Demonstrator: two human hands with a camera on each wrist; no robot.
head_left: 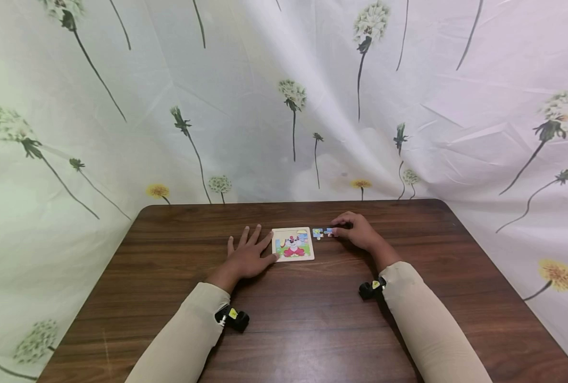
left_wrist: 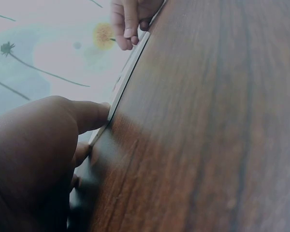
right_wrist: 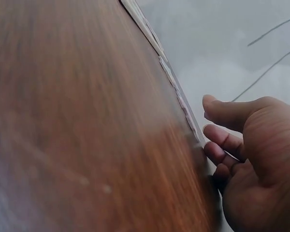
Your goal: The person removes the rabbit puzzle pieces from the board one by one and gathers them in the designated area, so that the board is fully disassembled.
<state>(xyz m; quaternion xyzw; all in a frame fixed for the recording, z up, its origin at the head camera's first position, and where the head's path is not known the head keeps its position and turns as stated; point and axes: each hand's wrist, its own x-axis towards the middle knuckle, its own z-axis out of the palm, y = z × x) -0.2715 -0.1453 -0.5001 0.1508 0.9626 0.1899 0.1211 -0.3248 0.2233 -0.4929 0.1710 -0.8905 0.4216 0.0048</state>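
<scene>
A small jigsaw puzzle in a pale wooden tray (head_left: 311,254) lies on the table, showing a cartoon animal in red. Pale bare patches show along the upper part of its picture. My left hand (head_left: 248,259) lies spread beside it, thumb and a fingertip touching the tray's left edge. To the tray's right are loose blue puzzle pieces (head_left: 318,233), seen edge-on as thin puzzle pieces (right_wrist: 180,99) in the right wrist view. Over the rightmost piece, my right hand (head_left: 359,232) has bent fingers, with thumb and fingertips apart; no piece shows between them in the right wrist view.
The brown wooden table (head_left: 293,330) has rounded far corners. Directly behind it hangs a pale cloth (head_left: 255,133) printed with dandelions. Each wrist carries a small black camera, the left camera (head_left: 236,319) and the right camera (head_left: 370,289), close above the tabletop.
</scene>
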